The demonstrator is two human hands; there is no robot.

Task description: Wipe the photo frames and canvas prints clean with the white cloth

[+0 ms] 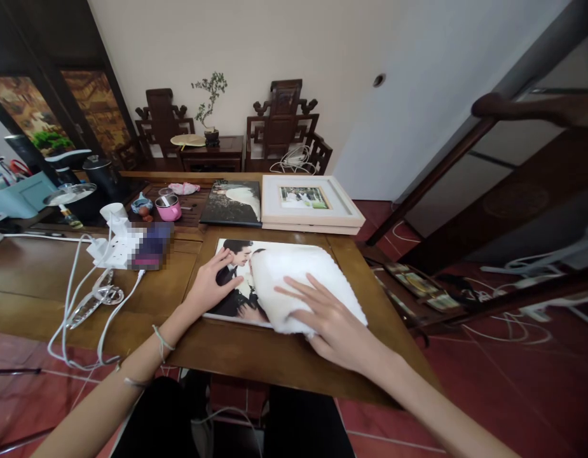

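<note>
A wedding photo panel (234, 305) showing a couple lies flat near the table's front edge. My left hand (213, 280) rests on its left side with fingers spread and holds nothing. A fluffy white cloth (294, 270) covers the panel's right part and hangs past its right edge. My right hand (325, 312) lies on the cloth, fingers stretched out and apart, pressing it against the panel. The panel's right side is hidden under the cloth and hand.
Behind lie another photo panel (234, 203) and a white-framed picture (344, 203). To the left are a power strip (119, 245) with white cables, a pink cup (168, 208) and a dark kettle (100, 172). Wooden chairs (287, 121) stand by the wall.
</note>
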